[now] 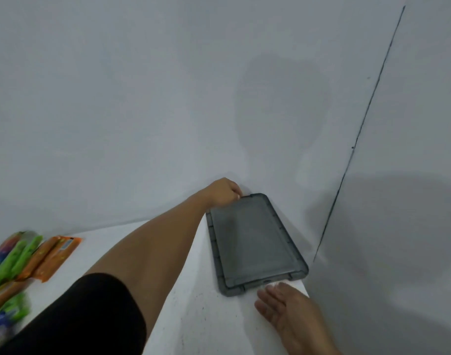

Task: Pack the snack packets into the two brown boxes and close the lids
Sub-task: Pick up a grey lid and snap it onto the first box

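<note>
Left hand (223, 192) pinches the flat grey translucent plastic lid's (252, 242) far edge; right hand (288, 312), fingers spread, nears its near edge; a one-sided grip could let it slip.

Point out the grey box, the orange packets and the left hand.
grey box (252, 242): head view, middle of its closed lid.
orange packets (54, 257): head view, middle of the stack.
left hand (223, 192): head view, back of the hand.
</note>
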Demonstrator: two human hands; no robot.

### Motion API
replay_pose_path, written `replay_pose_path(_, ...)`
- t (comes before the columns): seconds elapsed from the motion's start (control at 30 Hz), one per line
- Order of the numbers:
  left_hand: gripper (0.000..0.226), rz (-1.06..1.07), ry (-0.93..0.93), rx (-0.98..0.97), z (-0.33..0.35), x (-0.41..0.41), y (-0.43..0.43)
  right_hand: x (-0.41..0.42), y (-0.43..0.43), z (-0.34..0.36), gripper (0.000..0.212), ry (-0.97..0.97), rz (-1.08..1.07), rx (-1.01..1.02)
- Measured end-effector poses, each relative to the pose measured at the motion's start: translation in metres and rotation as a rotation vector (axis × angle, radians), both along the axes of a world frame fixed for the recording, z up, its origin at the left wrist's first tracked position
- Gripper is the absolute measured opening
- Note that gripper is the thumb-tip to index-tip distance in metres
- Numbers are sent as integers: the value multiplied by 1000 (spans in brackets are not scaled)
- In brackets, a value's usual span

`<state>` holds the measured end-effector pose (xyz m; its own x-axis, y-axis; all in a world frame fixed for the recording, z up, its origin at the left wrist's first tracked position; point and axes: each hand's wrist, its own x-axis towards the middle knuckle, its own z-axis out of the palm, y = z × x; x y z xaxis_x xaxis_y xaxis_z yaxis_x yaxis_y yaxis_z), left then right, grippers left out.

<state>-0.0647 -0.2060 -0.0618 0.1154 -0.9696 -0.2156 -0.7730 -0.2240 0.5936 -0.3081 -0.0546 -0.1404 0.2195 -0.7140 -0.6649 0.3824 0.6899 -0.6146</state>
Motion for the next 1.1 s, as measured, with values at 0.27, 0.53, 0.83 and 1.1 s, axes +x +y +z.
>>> replay_pose_path(0.27,41,-40,-381,192,-46,4,-67,3,-22,-1,36,-92,0,144)
replay_pose_path(0.53,26,-58,-388,215,-56,12,-80,12,-26,-10,17,-139,14,130)
replay_pose_path(0.83,29,156,-191,22,-5,37,-23,10,-5,-14,17,-108,114,6)
replay_pose_path(1.1,21,385,23,-4,55,92,80,15,16,-1,23,-61,148,-73)
